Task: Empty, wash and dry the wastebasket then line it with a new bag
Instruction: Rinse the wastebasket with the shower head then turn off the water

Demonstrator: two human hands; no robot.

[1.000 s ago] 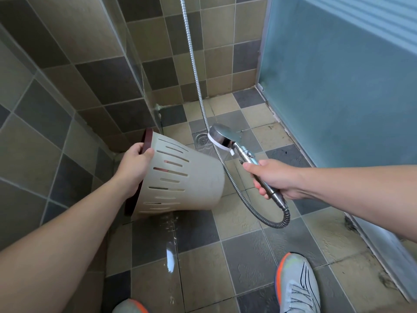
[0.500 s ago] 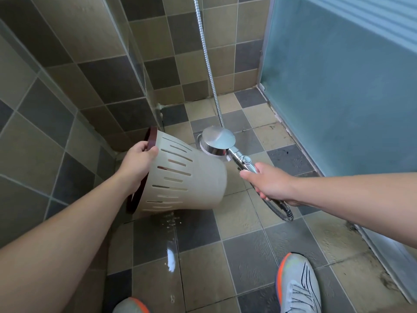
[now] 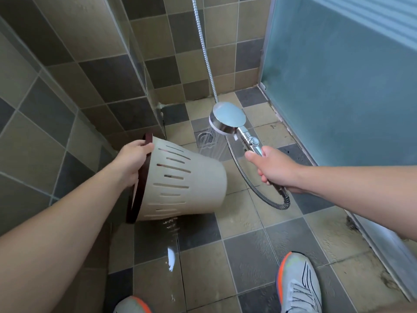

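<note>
Head view:
Wastebasket (image 3: 191,184): cream, slotted, dark brown rim; held tipped on its side above the tiled floor (image 3: 243,256), mouth turned left toward the wall, closed bottom toward the shower head.
Left hand (image 3: 133,163): curled over the brown rim, thumb on the outside, gripping the wastebasket at its upper edge.
Right hand (image 3: 274,169): wrapped round the chrome handle of the shower head (image 3: 228,120), thumb laid along the handle.
Shower head: held up and to the right of the wastebasket, apart from it, face angled down; thin streams of water fell toward the floor drain (image 3: 206,137).
Hose (image 3: 255,188): looped below the right hand, then rose along the back wall.
Floor: wet, with a shiny puddle (image 3: 171,258) below the wastebasket.
Shoes (image 3: 297,285): white with orange trim, at the bottom edge.
Frosted panel (image 3: 338,86): bluish, stood on the right.
</note>
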